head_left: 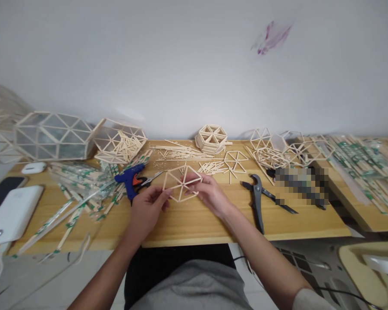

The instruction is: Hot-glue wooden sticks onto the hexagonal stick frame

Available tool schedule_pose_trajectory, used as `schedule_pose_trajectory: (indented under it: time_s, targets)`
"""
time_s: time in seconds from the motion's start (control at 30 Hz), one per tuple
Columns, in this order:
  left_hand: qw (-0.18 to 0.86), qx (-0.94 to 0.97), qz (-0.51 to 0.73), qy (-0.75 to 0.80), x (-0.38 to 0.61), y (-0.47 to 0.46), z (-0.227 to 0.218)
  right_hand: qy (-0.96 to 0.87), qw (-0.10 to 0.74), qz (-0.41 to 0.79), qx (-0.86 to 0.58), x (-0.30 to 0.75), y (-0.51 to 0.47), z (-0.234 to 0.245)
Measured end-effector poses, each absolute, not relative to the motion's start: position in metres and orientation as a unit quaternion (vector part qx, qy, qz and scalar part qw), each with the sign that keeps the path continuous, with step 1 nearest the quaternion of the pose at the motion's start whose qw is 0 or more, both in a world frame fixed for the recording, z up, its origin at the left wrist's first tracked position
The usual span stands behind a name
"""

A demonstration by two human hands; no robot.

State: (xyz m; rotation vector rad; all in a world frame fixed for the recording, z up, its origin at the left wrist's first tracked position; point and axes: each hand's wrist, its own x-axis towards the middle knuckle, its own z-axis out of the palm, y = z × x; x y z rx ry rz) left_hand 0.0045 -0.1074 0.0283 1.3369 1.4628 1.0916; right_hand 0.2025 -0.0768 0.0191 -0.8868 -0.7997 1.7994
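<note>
A hexagonal frame of thin wooden sticks (183, 184), with spokes meeting at its centre, is raised over the front of the table. My left hand (148, 206) pinches its lower-left corner between thumb and fingers. On the opposite side, my right hand (211, 194) grips the right edge, its fingers reaching behind the frame and its thumb near a spoke. Just left of the frame lie a blue glue gun (128, 181) and black-handled scissors (145, 181). Behind it are short cut sticks (211, 167) and another hexagonal frame (235, 162) flat on the wood.
A stack of hexagonal frames (212, 140) stands by the wall. Large stick lattices (54, 135) line the back left. Wrapped chopsticks (80, 176) lie left, more (368, 163) at far right. A cutter (257, 200) rests on the right, a white power bank (16, 213) on the left.
</note>
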Motion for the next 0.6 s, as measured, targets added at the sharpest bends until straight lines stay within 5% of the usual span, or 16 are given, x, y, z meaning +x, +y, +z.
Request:
schedule_pose_trajectory:
  time_s: [0.3, 0.5, 0.6]
  targets:
    - [0.393, 0.536, 0.428, 0.612, -0.018, -0.109, 0.017, -0.426, 0.372, 0.759, -0.322, 0.194, -0.035, -0.012]
    - [0.119, 0.483, 0.337, 0.799, -0.071, -0.106, 0.006, -0.375, 0.415, 0.759, -0.332, 0.213, -0.031, -0.023]
    - [0.088, 0.490, 0.238, 0.834, -0.086, -0.090, 0.006, -0.371, 0.423, 0.758, -0.330, 0.218, -0.028, -0.022]
